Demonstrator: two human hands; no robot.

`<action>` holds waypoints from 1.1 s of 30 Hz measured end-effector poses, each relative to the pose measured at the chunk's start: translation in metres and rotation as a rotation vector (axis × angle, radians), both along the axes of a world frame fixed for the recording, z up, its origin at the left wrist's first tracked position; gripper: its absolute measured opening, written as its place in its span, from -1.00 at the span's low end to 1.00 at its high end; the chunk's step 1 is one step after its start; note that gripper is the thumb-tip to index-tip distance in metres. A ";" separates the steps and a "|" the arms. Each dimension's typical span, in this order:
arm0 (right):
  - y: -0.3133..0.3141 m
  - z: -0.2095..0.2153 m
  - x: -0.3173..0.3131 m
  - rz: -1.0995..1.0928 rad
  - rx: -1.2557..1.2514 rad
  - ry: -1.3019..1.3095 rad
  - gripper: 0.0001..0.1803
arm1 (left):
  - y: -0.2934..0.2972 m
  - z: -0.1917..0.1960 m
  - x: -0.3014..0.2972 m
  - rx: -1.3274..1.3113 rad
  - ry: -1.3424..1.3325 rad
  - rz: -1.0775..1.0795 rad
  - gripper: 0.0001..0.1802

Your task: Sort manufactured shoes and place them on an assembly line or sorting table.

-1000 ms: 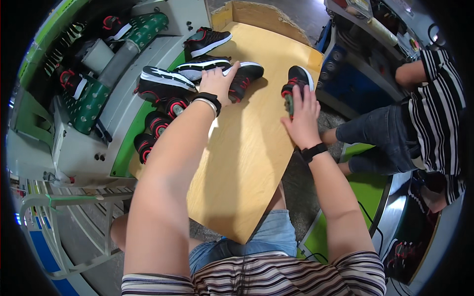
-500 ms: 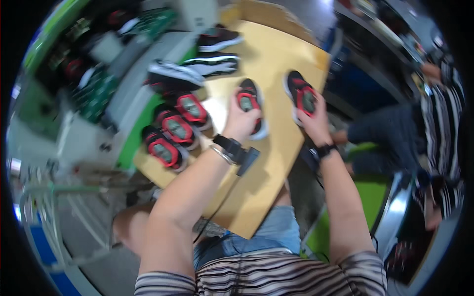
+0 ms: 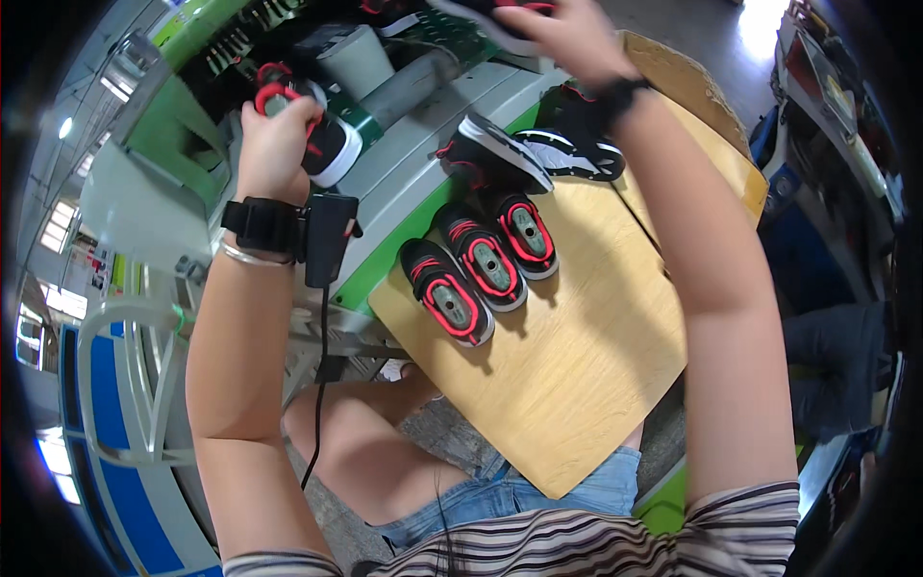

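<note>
shoes, three lined up, one per hand

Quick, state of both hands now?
Left hand: closed, holding white-soled black-and-red shoe.
Right hand: blurred, apparently closed on another white-soled black-and-red shoe, partly out of frame.

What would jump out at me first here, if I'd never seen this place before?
Probably the row of three black shoes with bright red collars, on the pale wooden board near the middle. Then the hands: the left hand grips a black-and-red shoe at upper left, while the right hand, blurred, touches another shoe at the top edge.
</note>
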State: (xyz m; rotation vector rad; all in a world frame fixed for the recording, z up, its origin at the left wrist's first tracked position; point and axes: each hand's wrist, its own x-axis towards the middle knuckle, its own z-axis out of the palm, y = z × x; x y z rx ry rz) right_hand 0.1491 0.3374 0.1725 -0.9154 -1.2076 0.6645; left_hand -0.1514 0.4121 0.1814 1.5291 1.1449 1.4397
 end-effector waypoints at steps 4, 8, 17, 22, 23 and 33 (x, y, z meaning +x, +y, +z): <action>0.137 -0.059 0.001 -0.545 0.102 -0.716 -0.30 | 0.042 -0.030 0.009 0.153 0.190 0.162 -0.56; 0.157 -0.100 0.041 -0.891 0.132 -0.544 -0.25 | 0.038 -0.027 0.017 0.122 0.034 0.051 -0.35; 0.109 -0.197 0.171 -0.667 -0.760 -0.355 -0.13 | 0.072 -0.026 0.007 0.106 -0.026 0.037 -0.61; 0.066 -0.183 0.143 -0.755 -0.533 0.281 -0.65 | 0.097 -0.023 -0.008 0.080 0.028 0.103 -0.60; 0.039 -0.186 0.169 -0.676 -0.423 0.300 -0.68 | 0.102 -0.022 0.001 0.069 0.062 0.104 -0.54; -0.236 -0.179 0.023 0.132 -0.402 -0.217 -0.22 | -0.027 -0.075 0.078 0.518 0.390 0.175 0.09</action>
